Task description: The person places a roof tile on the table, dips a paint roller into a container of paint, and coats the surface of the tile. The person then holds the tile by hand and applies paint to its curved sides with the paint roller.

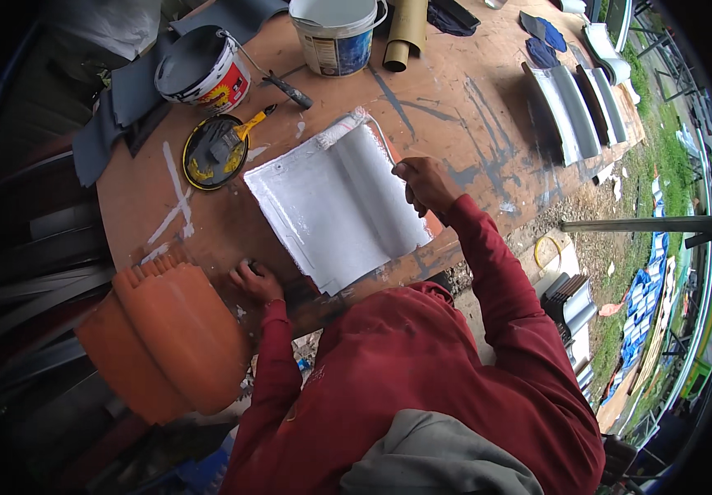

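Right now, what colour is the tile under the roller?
White, wet-looking paint covers the tile; clearest in the head view.

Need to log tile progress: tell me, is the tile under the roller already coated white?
Yes, the tile is white nearly all over, with the paint roller at its far edge.

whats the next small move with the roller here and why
Probably draw the paint roller back down the roof tile toward the body. The right hand holds its handle, and the roller sits at the tile's far edge, so the stroke looks spent. The left hand rests on the wooden table by the tile's near corner. The tile already looks white all over; thin spots cannot be made out.
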Tool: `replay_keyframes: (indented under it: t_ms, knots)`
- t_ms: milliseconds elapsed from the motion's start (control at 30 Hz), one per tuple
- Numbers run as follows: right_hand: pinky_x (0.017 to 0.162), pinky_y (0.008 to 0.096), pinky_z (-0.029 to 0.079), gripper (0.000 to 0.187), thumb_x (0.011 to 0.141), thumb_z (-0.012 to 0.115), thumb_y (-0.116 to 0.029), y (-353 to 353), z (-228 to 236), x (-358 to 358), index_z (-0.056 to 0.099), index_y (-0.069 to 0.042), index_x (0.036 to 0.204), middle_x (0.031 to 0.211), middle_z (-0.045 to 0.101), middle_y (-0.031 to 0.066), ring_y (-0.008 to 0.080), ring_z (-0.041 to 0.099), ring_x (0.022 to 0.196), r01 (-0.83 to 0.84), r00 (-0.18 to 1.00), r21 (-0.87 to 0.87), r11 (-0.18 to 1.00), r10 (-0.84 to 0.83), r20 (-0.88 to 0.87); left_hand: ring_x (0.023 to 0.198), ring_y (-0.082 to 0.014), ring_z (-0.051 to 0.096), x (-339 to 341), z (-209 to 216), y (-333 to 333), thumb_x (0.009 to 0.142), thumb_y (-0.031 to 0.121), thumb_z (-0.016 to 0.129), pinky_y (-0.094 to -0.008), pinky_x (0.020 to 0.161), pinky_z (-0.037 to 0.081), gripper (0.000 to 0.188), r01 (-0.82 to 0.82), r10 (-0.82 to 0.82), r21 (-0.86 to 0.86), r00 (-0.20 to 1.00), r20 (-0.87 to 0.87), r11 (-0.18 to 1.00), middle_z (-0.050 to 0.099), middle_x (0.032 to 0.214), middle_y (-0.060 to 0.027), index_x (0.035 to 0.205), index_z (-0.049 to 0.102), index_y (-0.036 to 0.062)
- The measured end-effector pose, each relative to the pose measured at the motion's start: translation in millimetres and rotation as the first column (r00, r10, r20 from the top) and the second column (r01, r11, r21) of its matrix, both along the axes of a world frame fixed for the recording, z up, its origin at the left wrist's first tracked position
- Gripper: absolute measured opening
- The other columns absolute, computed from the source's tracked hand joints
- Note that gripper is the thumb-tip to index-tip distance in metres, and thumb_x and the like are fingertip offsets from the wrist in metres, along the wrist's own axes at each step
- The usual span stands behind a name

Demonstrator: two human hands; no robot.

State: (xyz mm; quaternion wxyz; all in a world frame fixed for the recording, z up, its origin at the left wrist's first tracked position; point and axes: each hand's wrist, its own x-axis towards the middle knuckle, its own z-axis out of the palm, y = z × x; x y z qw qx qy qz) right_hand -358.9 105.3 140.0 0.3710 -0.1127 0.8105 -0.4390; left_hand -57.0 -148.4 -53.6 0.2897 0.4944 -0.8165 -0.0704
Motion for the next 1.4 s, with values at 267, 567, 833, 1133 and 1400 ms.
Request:
replay_keyframes:
  t_ms: [267, 567, 833, 1133, 1400]
  knots:
    - [0.039, 0.0299, 0.043, 0.032, 0.107, 0.047, -0.024, 27, -5, 11, 0.064, 0.002, 0.108, 0.060, 0.055, 0.0048, 0.0124, 0.052, 0.041, -0.008, 1.000, 0.009, 1.000, 0.008, 0.010, 0.106, -0.0451, 0.052, 0, -1, -3, 0.080, 0.013, 0.064, -0.0562, 0.092, 0.042, 0.021, 0.024, -0.023, -0.050, 1.000, 0.018, 0.998, 0.056, 0.111, -0.0210, 0.101, 0.066, 0.0075]
    - [0.061, 0.0388, 0.050, 0.029, 0.097, 0.063, -0.022, 175, -30, 158, 0.071, 0.000, 0.114, 0.069, 0.066, 0.0188, 0.0257, 0.066, 0.060, 0.124, 0.955, 0.145, 0.982, -0.078, -0.287, 0.100, -0.0444, 0.052, -2, -3, -8, 0.081, 0.010, 0.062, -0.0567, 0.086, 0.042, 0.019, 0.057, -0.058, -0.060, 0.998, -0.007, 0.997, 0.054, 0.102, -0.0206, 0.098, 0.062, 0.0034]
    - [0.063, 0.0391, 0.054, 0.027, 0.095, 0.065, -0.018, 195, -26, 191, 0.072, 0.000, 0.115, 0.074, 0.068, 0.0213, 0.0318, 0.070, 0.067, 0.202, 0.936, 0.128, 0.971, -0.153, -0.317, 0.104, -0.0435, 0.053, -7, -5, -5, 0.086, 0.013, 0.062, -0.0551, 0.090, 0.043, 0.020, 0.082, -0.080, -0.071, 0.997, 0.020, 0.994, 0.057, 0.108, -0.0216, 0.103, 0.064, 0.0029]
    - [0.069, 0.0512, 0.052, 0.024, 0.095, 0.062, -0.025, 74, -42, 119, 0.068, -0.004, 0.106, 0.084, 0.069, 0.0224, 0.0433, 0.068, 0.079, 0.056, 0.853, 0.104, 0.993, 0.006, -0.522, 0.103, -0.0426, 0.054, 0, -4, -7, 0.086, 0.011, 0.061, -0.0552, 0.089, 0.044, 0.019, 0.078, -0.078, -0.071, 0.997, 0.003, 0.994, 0.057, 0.107, -0.0214, 0.103, 0.065, 0.0029]
    - [0.071, 0.0470, 0.055, 0.028, 0.090, 0.068, -0.023, 169, -43, 161, 0.071, -0.006, 0.113, 0.086, 0.071, 0.0219, 0.0397, 0.070, 0.081, 0.036, 0.898, 0.104, 0.994, 0.013, -0.440, 0.108, -0.0456, 0.052, 6, -20, -9, 0.089, 0.010, 0.062, -0.0569, 0.092, 0.043, 0.019, 0.048, -0.051, -0.039, 0.996, -0.071, 0.998, 0.055, 0.113, -0.0251, 0.104, 0.063, -0.0010]
